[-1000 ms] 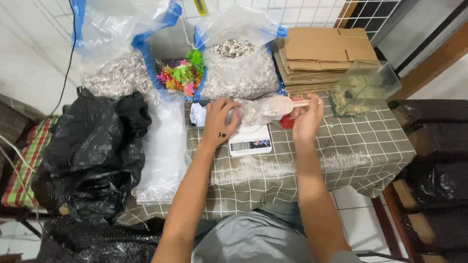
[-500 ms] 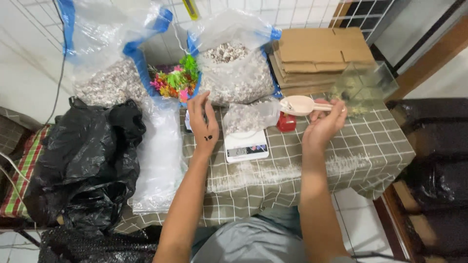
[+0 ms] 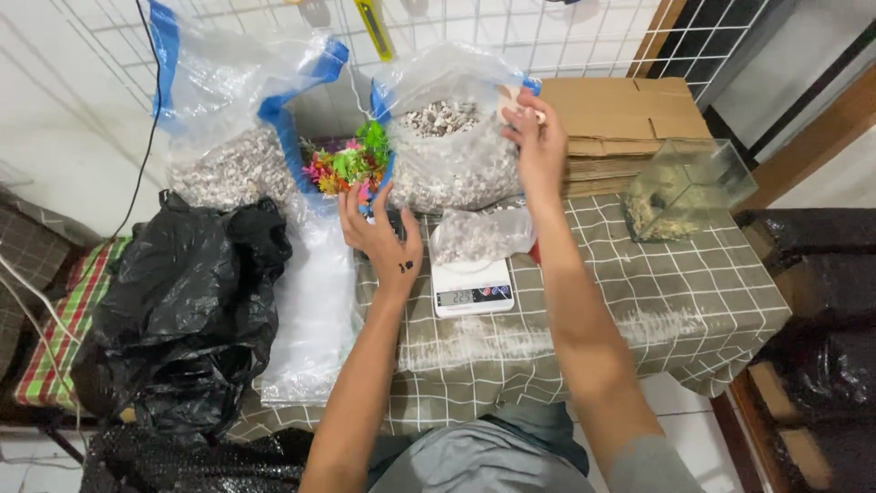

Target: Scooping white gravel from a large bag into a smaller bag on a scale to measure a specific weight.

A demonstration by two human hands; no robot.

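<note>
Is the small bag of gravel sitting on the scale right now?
Yes, the small clear bag of gravel rests on the white scale, between the left hand and the right arm.

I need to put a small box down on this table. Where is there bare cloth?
Free: the checked tablecloth between the scale and the glass tank, and the front strip below the scale. Crowded: the back row with the gravel bags, plastic plants and cardboard stack.

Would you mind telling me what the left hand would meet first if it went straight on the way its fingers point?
Probably the bright plastic plants just beyond the left hand, though depth is unclear.
</note>
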